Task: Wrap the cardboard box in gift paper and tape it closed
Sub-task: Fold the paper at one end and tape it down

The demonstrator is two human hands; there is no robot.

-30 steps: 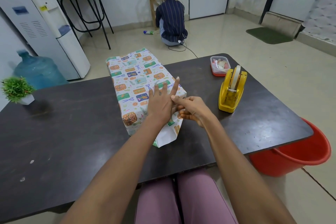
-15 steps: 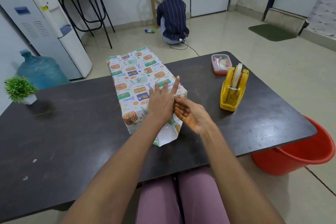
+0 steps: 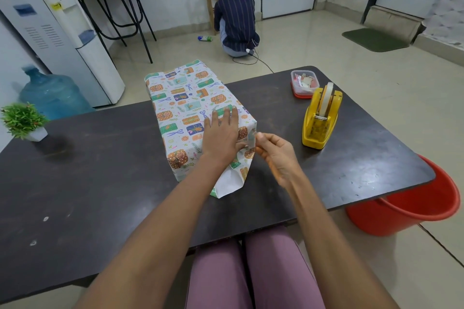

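Patterned gift paper (image 3: 185,98) sheathing cardboard box mid-tabletop (image 3: 100,183); left hand (image 3: 221,137) pressing flat on top, fingers straight; right hand (image 3: 276,155) pinching clear tape piece (image 3: 251,138) at box's right edge; paper likely thin, tear-prone, slippery; box rigid, probably light; best holding flat faces.

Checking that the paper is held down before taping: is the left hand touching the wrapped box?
Touching. The head view shows the left hand lying flat on top of the wrapped box, with no gap.
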